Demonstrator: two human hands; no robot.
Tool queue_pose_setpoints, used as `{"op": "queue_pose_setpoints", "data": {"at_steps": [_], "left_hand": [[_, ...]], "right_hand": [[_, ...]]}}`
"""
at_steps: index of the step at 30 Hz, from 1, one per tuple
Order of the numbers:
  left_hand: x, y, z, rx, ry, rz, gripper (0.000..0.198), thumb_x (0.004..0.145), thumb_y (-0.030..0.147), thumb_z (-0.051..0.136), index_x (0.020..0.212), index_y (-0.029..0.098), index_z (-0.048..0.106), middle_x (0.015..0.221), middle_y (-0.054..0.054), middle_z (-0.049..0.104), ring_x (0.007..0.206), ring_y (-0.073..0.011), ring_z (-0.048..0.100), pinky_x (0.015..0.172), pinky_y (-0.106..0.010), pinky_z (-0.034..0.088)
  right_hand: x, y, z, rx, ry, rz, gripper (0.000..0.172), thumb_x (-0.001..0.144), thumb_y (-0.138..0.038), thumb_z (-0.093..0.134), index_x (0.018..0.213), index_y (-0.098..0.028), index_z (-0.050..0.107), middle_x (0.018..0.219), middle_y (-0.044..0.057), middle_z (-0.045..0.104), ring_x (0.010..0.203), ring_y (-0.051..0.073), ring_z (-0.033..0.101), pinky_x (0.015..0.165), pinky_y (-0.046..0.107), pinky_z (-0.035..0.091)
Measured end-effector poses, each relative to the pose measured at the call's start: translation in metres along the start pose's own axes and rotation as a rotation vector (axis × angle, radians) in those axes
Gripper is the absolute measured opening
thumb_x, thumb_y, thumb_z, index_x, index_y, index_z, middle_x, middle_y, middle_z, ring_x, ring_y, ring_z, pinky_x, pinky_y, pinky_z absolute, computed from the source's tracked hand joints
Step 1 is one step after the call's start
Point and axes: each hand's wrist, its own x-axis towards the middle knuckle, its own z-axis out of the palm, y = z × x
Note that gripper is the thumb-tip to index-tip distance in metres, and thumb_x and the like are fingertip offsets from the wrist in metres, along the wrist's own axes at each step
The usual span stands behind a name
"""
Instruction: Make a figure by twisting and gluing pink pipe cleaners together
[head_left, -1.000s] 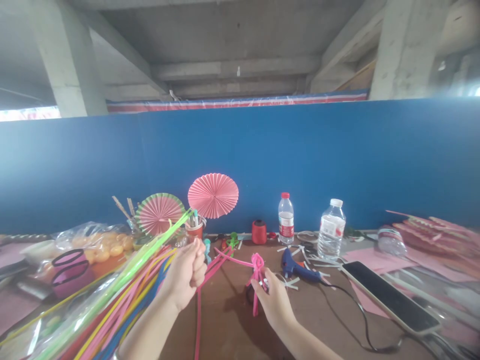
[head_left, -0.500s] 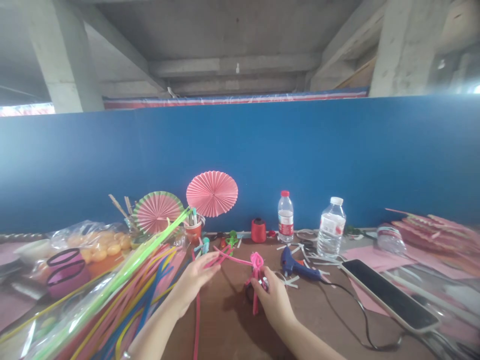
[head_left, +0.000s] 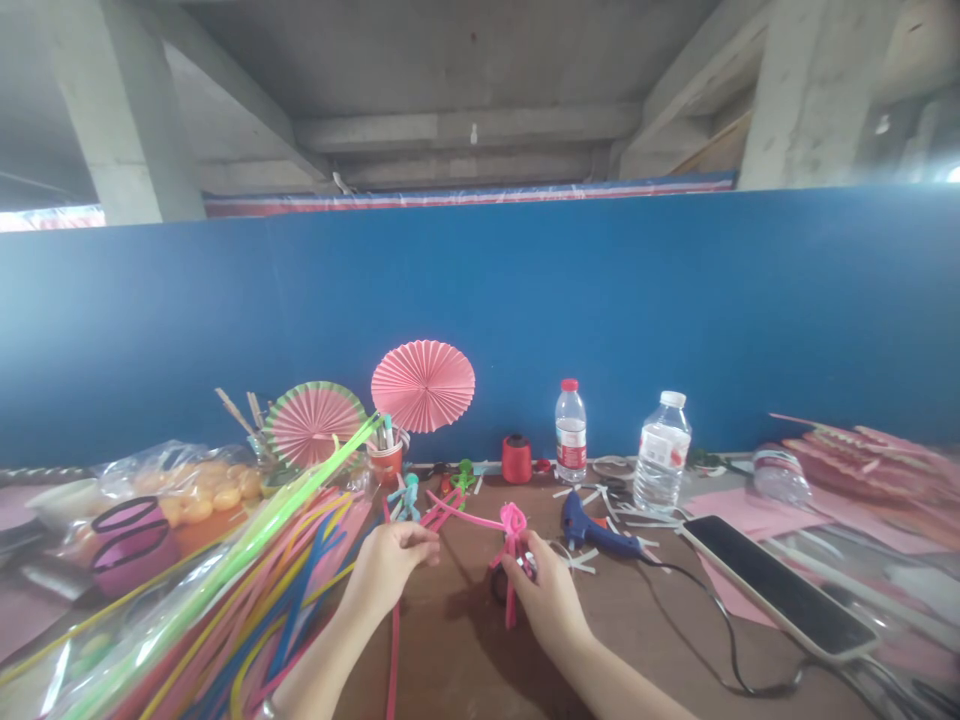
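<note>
A pink pipe-cleaner piece [head_left: 513,530] stands between the thumb and fingers of my right hand [head_left: 551,590], with a looped top, a stem hanging down and a long strand reaching left. Beside its stem, partly hidden by my fingers, are dark rounded loops that I cannot make out fully. My left hand [head_left: 394,565] hovers over the table to the left, fingers bent together and nothing visible in them. Just beyond it lie crossed pink strips [head_left: 442,512] and a small light-blue figure [head_left: 407,497]. A pink strip [head_left: 394,640] runs along the table below this hand.
Coloured pipe cleaners [head_left: 277,590] fill the left side. A blue glue gun [head_left: 600,530] with a cord, a phone [head_left: 776,585] and two bottles [head_left: 571,440] are on the right. Pink paper fans [head_left: 424,386] stand before the blue partition [head_left: 480,280].
My left hand has moved down and slightly left, away from the crossed pink strips, and its fingers have curled in. My right hand and the pink piece stay put.
</note>
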Motion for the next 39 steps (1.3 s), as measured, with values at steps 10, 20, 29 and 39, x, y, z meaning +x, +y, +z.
{"op": "queue_pose_setpoints", "data": {"at_steps": [10, 20, 29, 39], "left_hand": [[-0.002, -0.001, -0.001, 0.005, 0.001, -0.039, 0.022, 0.057, 0.027, 0.073, 0.073, 0.013, 0.067, 0.064, -0.005, 0.073, 0.064, -0.0228, 0.069, 0.064, -0.030, 0.052], [-0.006, 0.003, 0.006, -0.058, -0.065, -0.004, 0.031, 0.063, 0.024, 0.065, 0.092, 0.013, 0.063, 0.097, -0.012, 0.071, 0.086, -0.0231, 0.068, 0.081, -0.033, 0.051], [-0.003, -0.004, 0.003, 0.038, -0.007, 0.008, 0.012, 0.056, 0.022, 0.071, 0.064, 0.014, 0.066, 0.064, -0.005, 0.071, 0.066, -0.0226, 0.068, 0.067, -0.030, 0.052], [-0.004, -0.003, 0.006, -0.041, -0.004, 0.018, 0.024, 0.057, 0.021, 0.069, 0.080, 0.014, 0.066, 0.087, -0.009, 0.073, 0.087, -0.0242, 0.067, 0.080, -0.031, 0.050]], "right_hand": [[0.000, 0.003, 0.002, -0.021, -0.027, 0.009, 0.014, 0.080, -0.029, 0.049, 0.085, -0.018, 0.057, 0.084, 0.006, 0.064, 0.078, 0.023, 0.058, 0.067, 0.028, 0.041], [0.001, 0.001, 0.001, -0.022, -0.039, 0.005, 0.014, 0.081, -0.028, 0.049, 0.086, -0.018, 0.057, 0.088, 0.007, 0.064, 0.083, 0.023, 0.058, 0.071, 0.029, 0.041], [0.001, 0.002, 0.002, -0.011, -0.045, 0.006, 0.015, 0.081, -0.028, 0.050, 0.088, -0.017, 0.057, 0.086, 0.007, 0.063, 0.082, 0.023, 0.058, 0.074, 0.029, 0.041], [-0.001, 0.005, 0.003, -0.008, -0.031, -0.009, 0.015, 0.080, -0.028, 0.050, 0.088, -0.018, 0.057, 0.086, 0.006, 0.064, 0.081, 0.022, 0.058, 0.072, 0.029, 0.041]]}}
